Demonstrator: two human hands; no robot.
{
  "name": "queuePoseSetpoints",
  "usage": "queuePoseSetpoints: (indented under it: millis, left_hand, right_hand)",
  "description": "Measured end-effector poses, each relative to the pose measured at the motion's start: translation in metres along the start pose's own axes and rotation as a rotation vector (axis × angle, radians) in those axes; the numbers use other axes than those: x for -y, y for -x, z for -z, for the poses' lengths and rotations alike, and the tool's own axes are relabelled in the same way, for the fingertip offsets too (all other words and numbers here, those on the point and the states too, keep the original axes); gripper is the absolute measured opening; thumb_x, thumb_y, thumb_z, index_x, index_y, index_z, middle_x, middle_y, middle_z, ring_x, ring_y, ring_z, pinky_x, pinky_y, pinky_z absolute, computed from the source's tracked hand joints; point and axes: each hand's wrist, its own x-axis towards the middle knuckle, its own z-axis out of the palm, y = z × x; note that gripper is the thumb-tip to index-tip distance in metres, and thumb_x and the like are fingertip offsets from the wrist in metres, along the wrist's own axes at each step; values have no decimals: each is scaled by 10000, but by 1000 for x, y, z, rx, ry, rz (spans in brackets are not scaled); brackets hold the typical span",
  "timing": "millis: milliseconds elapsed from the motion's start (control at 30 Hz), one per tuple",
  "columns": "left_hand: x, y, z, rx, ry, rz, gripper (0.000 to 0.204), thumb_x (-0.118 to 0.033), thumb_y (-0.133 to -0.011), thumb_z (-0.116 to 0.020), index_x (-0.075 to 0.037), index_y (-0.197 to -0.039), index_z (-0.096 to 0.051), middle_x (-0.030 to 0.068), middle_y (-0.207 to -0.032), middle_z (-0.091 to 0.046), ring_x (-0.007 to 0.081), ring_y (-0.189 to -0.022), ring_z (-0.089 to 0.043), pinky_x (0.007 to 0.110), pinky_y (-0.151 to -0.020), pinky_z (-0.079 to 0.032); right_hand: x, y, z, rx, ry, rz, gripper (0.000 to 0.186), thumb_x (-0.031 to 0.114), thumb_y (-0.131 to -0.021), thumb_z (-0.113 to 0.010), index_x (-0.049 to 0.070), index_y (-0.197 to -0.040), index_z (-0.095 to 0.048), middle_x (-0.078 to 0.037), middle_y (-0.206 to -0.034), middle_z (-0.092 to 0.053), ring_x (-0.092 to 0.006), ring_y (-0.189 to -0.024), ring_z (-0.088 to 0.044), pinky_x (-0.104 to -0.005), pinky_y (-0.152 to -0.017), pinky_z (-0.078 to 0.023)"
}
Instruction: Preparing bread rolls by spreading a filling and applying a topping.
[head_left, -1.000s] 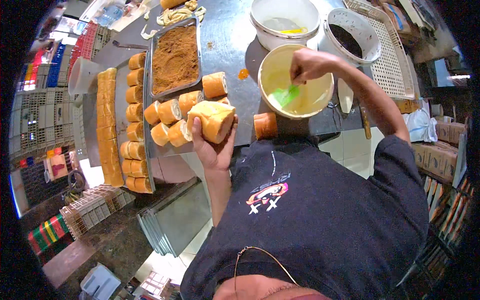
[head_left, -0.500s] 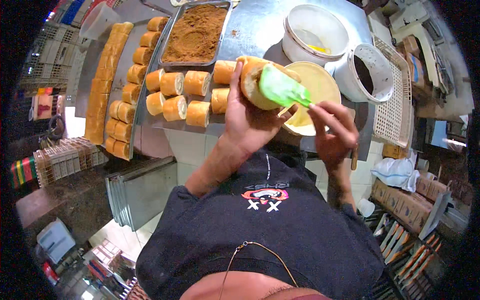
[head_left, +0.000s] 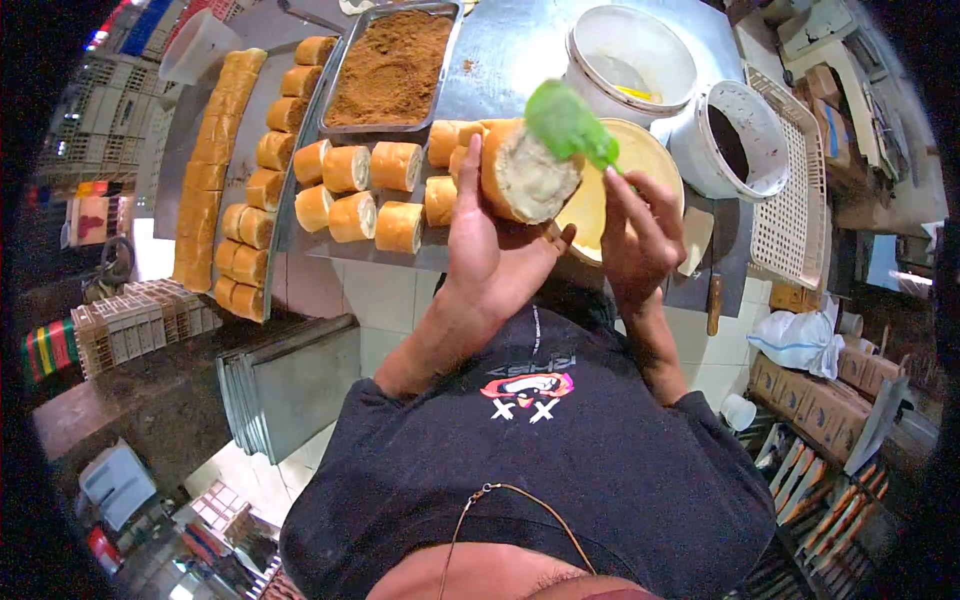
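My left hand (head_left: 482, 255) holds a bread roll (head_left: 525, 175) with its cut face turned up, coated in pale cream. My right hand (head_left: 645, 225) grips a green spatula (head_left: 560, 120), its blade raised beside the roll's upper edge. Behind both hands is a tub of pale yellow cream (head_left: 655, 160), partly hidden. To the left, several bread pieces (head_left: 395, 165) stand in short rows on the steel table (head_left: 505, 50), with more rolls (head_left: 275, 150) and a long strip of joined buns (head_left: 200, 190) farther left.
A tray of brown crumbs (head_left: 385, 70) lies at the back. A white bucket (head_left: 600, 35), a bucket of dark filling (head_left: 728, 135) and a perforated crate (head_left: 790, 215) stand at the right. A knife (head_left: 714, 305) lies on the front edge. Stacked metal trays (head_left: 280, 390) are below left.
My right hand has lifted the spatula from the tub onto the roll, then up off its cut face, which now shows cream. My left hand has tilted the roll and moved it rightward.
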Motion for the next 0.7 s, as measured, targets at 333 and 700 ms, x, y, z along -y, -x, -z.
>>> queuePoseSetpoints:
  millis: [333,700]
  left_hand:
    - [-28,6,20,-63,7,-170,548,-625,-929,-573,-210,-1286,-602,-24,-1280,-621,175,-1140,-556,361,-913,-385]
    - [-56,-111,106,-65,-2696,-640,709,-154,-605,-854,-132,-1253,-568,98,-1087,-690,270,-1115,-601,564,-1002,-323]
  right_hand:
    - [-13,33,34,242,-6,-207,251,-77,-824,-722,30,-1049,-759,-114,-961,-671,-216,-871,-680,-318,-737,-553]
    - [3,51,35,204,-309,-597,203,-52,-860,-709,32,-1041,-674,-87,-984,-646,-153,-795,-656,-283,-668,-553]
